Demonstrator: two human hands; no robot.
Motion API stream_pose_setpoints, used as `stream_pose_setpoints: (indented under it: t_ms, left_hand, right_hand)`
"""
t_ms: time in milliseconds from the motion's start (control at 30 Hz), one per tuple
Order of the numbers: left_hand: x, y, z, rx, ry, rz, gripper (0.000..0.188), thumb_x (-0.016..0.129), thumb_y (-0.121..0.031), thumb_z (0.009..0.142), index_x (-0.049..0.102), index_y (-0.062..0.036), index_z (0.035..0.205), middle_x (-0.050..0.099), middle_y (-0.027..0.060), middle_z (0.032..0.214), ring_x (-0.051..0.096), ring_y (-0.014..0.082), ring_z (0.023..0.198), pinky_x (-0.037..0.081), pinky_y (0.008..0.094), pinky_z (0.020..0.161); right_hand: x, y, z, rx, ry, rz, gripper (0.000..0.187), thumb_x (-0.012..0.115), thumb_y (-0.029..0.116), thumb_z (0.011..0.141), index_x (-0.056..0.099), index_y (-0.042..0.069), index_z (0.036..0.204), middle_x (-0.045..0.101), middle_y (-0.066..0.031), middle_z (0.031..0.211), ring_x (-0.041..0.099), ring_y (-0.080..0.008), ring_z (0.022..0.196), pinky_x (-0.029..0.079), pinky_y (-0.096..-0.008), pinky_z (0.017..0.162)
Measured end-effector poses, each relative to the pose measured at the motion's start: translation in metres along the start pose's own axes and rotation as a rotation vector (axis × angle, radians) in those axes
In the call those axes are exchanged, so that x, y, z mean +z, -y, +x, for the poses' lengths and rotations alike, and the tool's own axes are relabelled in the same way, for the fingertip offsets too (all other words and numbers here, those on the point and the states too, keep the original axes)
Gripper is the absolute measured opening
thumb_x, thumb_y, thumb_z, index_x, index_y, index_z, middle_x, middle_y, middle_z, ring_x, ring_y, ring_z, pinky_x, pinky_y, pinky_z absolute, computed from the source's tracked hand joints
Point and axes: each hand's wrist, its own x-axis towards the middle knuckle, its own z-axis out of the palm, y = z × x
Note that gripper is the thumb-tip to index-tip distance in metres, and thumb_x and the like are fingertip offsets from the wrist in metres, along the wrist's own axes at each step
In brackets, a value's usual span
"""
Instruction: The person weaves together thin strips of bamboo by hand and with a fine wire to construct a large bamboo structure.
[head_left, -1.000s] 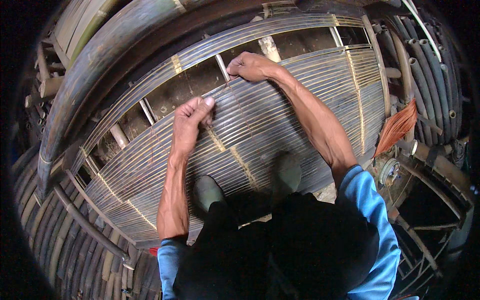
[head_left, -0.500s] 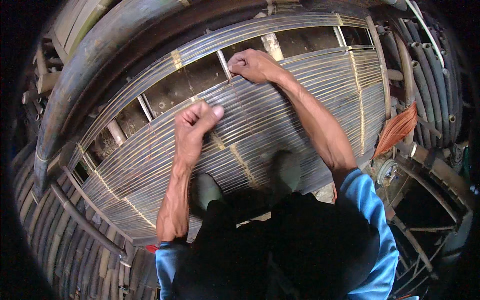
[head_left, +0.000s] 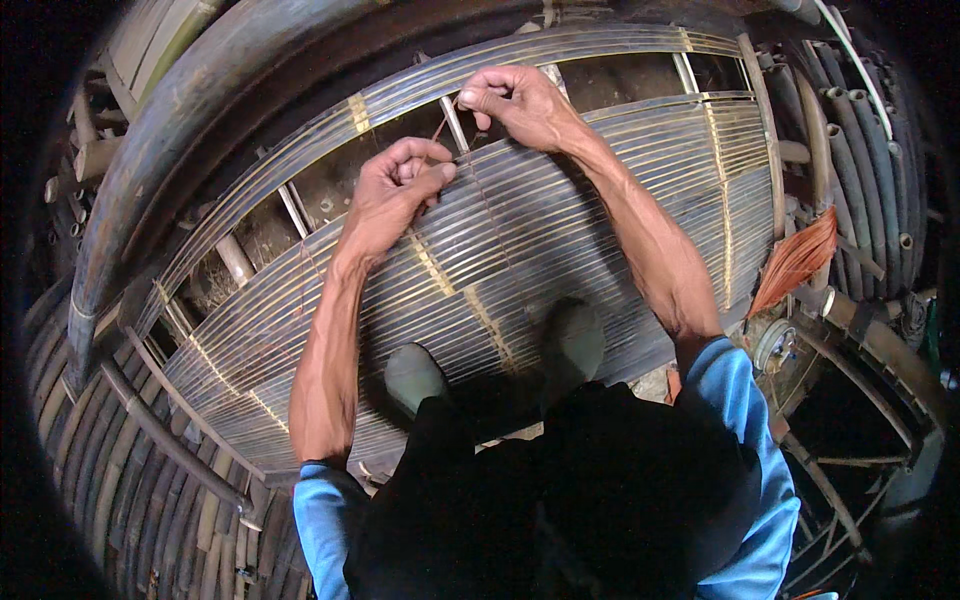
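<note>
The left hand (head_left: 393, 190) and the right hand (head_left: 525, 110) are pinching a thin, reddish string (head_left: 440, 127), which runs between them. Under both hands lies the panel (head_left: 645, 150), made of many narrow, dark, shiny slats with yellowish edges.

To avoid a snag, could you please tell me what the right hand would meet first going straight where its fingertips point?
The right hand points leftward, so it would probably meet the pale crosspiece first, though that may lie below the hand.
</note>
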Motion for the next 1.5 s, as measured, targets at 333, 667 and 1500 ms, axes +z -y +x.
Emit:
stream_pose_setpoints:
  t_ms: [333, 667, 1500]
  left_hand:
    - [-0.006, -0.007, 0.012, 0.147, -0.126, -0.141, 0.018, 0.068, -0.02, 0.094, 0.064, -0.0079, 0.082, 0.053, -0.0028, 0.067, 0.045, 0.0058, 0.059, 0.032, 0.024, 0.053]
    - [0.002, 0.001, 0.007, 0.124, -0.066, -0.043, 0.015, 0.072, -0.013, 0.091, 0.064, -0.0075, 0.08, 0.053, -0.0082, 0.067, 0.042, 0.0006, 0.059, 0.031, 0.0194, 0.055]
    - [-0.013, 0.016, 0.002, -0.062, -0.199, 0.107, 0.016, 0.064, -0.022, 0.098, 0.066, -0.0088, 0.088, 0.044, -0.0106, 0.067, 0.035, 0.0017, 0.061, 0.027, 0.0217, 0.056]
  right_hand:
    - [0.02, 0.016, 0.005, -0.032, 0.058, 0.218, 0.027, 0.065, 0.031, 0.096, 0.071, 0.005, 0.094, 0.061, -0.0007, 0.07, 0.055, -0.0091, 0.062, 0.046, -0.0279, 0.056]
    - [0.0, 0.092, -0.017, -0.178, -0.288, 0.112, 0.019, 0.067, 0.018, 0.094, 0.072, 0.0, 0.092, 0.07, -0.0061, 0.068, 0.066, -0.0095, 0.064, 0.052, -0.0262, 0.057]
    - [0.036, 0.006, -0.035, -0.109, -0.122, -0.778, 0.02, 0.073, 0.023, 0.082, 0.076, 0.003, 0.08, 0.069, -0.0139, 0.086, 0.062, -0.0331, 0.087, 0.049, -0.043, 0.081]
